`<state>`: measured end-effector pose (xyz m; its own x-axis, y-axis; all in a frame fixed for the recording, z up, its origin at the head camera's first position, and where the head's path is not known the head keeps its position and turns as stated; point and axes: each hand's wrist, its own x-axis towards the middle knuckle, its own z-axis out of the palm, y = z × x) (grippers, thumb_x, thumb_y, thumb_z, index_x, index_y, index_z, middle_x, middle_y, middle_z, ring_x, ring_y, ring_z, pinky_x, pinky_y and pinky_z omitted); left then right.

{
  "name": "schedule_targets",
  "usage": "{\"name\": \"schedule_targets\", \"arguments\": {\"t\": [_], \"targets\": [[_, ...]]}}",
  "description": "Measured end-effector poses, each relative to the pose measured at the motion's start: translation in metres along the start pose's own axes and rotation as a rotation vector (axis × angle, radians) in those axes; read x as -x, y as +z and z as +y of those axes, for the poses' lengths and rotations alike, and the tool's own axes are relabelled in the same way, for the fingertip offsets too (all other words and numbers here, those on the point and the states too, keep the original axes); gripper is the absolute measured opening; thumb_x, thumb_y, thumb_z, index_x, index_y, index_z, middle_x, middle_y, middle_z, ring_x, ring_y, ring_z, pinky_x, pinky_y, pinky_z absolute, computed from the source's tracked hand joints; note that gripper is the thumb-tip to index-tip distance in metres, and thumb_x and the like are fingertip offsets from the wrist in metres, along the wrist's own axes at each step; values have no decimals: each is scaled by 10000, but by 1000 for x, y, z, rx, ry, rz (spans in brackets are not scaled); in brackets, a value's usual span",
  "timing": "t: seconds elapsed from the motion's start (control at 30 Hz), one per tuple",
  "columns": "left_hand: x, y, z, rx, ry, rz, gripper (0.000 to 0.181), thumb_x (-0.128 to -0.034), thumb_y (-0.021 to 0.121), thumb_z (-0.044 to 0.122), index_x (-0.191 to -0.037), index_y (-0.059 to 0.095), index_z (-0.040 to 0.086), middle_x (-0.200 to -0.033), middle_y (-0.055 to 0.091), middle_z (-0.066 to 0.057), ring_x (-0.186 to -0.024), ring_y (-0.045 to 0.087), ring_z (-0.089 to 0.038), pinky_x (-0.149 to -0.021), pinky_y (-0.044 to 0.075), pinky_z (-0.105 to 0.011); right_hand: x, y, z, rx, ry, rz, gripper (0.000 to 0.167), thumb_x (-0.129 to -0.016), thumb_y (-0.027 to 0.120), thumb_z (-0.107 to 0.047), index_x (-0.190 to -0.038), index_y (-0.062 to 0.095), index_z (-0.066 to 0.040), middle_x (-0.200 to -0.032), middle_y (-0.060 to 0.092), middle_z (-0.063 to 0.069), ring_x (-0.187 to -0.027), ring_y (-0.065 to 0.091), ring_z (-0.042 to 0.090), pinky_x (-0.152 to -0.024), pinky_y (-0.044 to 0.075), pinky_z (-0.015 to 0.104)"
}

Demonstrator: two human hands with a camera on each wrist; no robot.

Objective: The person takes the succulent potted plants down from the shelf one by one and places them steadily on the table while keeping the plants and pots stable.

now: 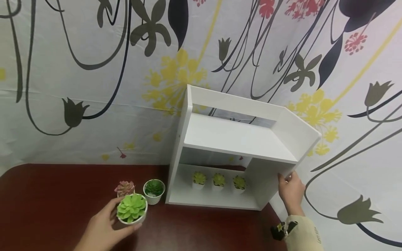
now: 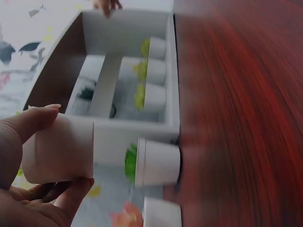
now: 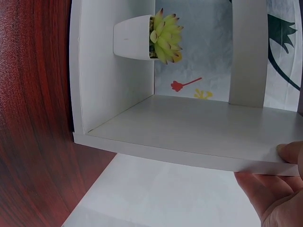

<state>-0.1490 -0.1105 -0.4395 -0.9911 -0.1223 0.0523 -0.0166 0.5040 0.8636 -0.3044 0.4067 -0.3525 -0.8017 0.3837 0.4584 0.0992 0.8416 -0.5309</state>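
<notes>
My left hand [image 1: 108, 223] holds a bright green succulent [image 1: 131, 208] in a white pot, thumb and fingers around the pot [image 2: 61, 149]. It is above the table, left of a white two-tier shelf [image 1: 238, 136]. My right hand [image 1: 292, 191] grips the front edge of the shelf's right side panel, with the thumb on the inner face and fingers outside. Behind the held pot stands a pink succulent [image 1: 125, 188], partly hidden. Close to the shelf's left side is a dark green succulent [image 1: 154, 188] in a white pot.
Three small yellow-green succulents [image 1: 218, 180] in white pots stand in a row on the shelf's lower tier. The dark red wooden table [image 1: 62, 195] bears everything. Behind it hangs a white cloth [image 1: 103, 80] printed with flowers and stems.
</notes>
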Motion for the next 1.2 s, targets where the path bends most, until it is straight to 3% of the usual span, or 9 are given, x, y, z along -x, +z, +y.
{"name": "schedule_targets", "arguments": {"t": [0.13, 0.47, 0.67, 0.97, 1.2], "targets": [[-4, -17, -15, -64, -48, 25, 1021, -721, 884, 514, -1475, 394, 32, -1474, 493, -319, -1344, 511, -482, -947, 583, -467, 0, -1, 1, -4, -2, -7, 426, -1014, 564, -179, -1334, 521, 100, -1222, 625, 383, -1055, 667, 534, -726, 598, 554], [-27, -55, -49, -140, -225, -19, 1196, -784, 775, 644, -1531, 206, -98, -1512, 323, -410, -1364, 402, -583, -999, 520, -597, 1, -2, 0, 3, 3, -6, 420, -1013, 555, -176, -1322, 522, 105, -1223, 623, 384, -1062, 662, 538, -747, 588, 573], [-37, -67, -70, -190, -229, -1, 1173, -810, 766, 617, -1496, 221, -163, -1463, 342, -457, -1292, 452, -591, -945, 512, -623, 1, -2, -1, 6, -11, 7, 401, -1006, 571, -169, -1290, 532, 111, -1190, 632, 392, -1027, 666, 544, -707, 580, 567], [-48, -73, -99, -259, -153, 62, 1075, -803, 816, 499, -1433, 299, -202, -1345, 460, -471, -1176, 521, -591, -840, 515, -609, 1, -1, 0, 8, -7, 4, 403, -1003, 575, -166, -1281, 533, 123, -1183, 634, 393, -1027, 665, 546, -714, 576, 572], [-56, -73, -110, -246, -230, 0, 1158, -783, 822, 531, -1448, 247, -224, -1346, 437, -475, -1145, 535, -570, -802, 533, -567, 0, 0, -1, 5, 7, 2, 413, -1008, 571, -186, -1296, 535, 107, -1202, 629, 388, -1046, 657, 547, -747, 570, 587]]}}
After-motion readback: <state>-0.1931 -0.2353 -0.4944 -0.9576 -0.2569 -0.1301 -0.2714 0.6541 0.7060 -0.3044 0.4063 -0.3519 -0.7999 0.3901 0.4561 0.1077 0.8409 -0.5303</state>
